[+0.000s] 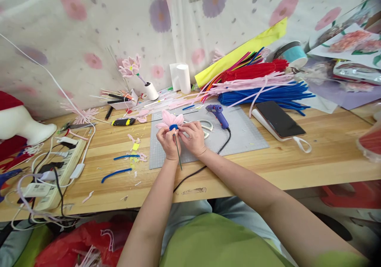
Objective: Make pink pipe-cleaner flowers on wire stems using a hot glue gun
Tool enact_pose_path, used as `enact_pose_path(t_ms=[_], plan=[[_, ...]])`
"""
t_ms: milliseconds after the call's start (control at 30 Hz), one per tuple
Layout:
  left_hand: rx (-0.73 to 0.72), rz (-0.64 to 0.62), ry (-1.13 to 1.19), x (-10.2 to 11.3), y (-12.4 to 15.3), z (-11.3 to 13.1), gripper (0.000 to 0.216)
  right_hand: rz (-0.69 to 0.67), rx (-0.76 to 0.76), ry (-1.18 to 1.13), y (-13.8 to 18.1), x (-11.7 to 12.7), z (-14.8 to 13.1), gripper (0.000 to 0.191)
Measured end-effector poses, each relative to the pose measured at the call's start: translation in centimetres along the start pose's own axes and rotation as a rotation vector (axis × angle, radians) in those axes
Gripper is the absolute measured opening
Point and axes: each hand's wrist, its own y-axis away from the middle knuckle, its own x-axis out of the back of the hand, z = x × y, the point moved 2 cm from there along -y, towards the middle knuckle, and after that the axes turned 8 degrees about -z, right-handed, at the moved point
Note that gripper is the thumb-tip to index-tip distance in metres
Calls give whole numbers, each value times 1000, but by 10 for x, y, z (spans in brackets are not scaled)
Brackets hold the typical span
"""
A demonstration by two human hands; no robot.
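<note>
My left hand (167, 142) is closed round a pink pipe-cleaner flower (170, 119) with a blue centre, gripping it just under the head where its thin green stem (178, 155) hangs down. My right hand (193, 138) pinches the same flower from the right side, fingers pressed against the blue centre. Both hands hover over the left part of a grey cutting mat (238, 134) on the wooden table (312, 159).
A blue glue gun (218, 114) and white scissors (206, 124) lie on the mat. Bundles of pipe cleaners (262, 84), a phone (279, 118), a finished pink flower in a white spool (133, 70), blue scraps (116, 173) and a power strip (56, 171) surround them.
</note>
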Motion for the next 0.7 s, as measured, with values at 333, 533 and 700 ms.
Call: enact_pose_path(t_ms=[333,533,700], plan=[[-26,-17,73,-2,0,2,13,96,-32,-17,-1,0,5,15],[52,-102,118,-7,0,-1,14,97,-47,-64,-5,0,9,13],[50,-47,185,-6,-2,0,11,73,-58,-74,-9,-4,9,12]])
